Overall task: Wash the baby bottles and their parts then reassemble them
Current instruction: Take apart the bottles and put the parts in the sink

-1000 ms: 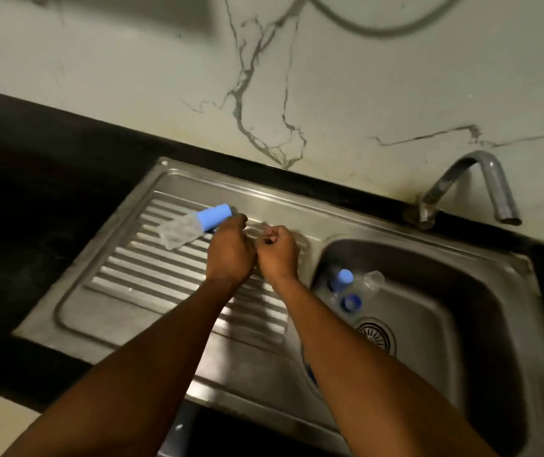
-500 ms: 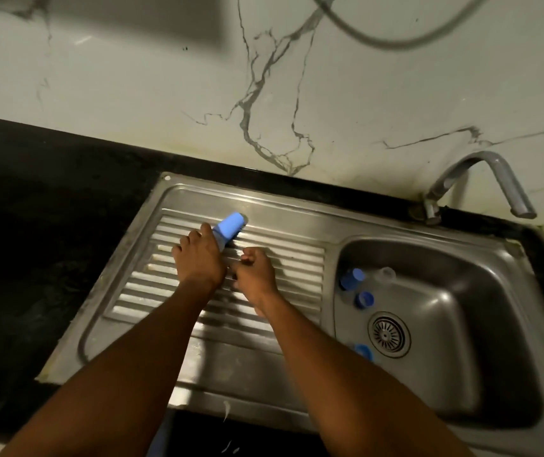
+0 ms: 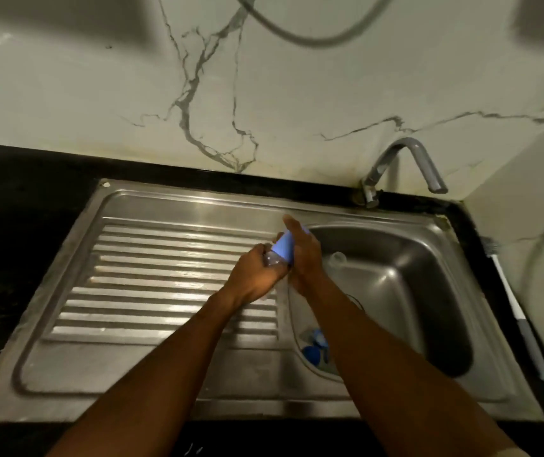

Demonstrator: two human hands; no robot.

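Hands have shifted R, from mid-drainboard point(image 3: 165, 275) to the lip of the basin point(image 3: 428, 291). Baby bottle point(image 3: 271, 258) is held in the air above that edge, tilted, blue cap point(image 3: 283, 249) end pointing up and away. Left hand point(image 3: 254, 279) grips the clear body, fingers clamped round it. Right hand point(image 3: 307, 258), which 0.5 s ago was beside the bottle and not on the cap, now wraps the blue cap, one of its fingers point(image 3: 288, 224) reaching past the cap top. Looks like a twist to open or close the cap, can't tell which. Blue parts point(image 3: 313, 349) and a clear part point(image 3: 338, 257) lie in the basin, so prob. more washing left. Tap point(image 3: 405, 166) shows no water. Brush point(image 3: 514, 311) lies on the bench point(image 3: 16, 225) at R, untouched.
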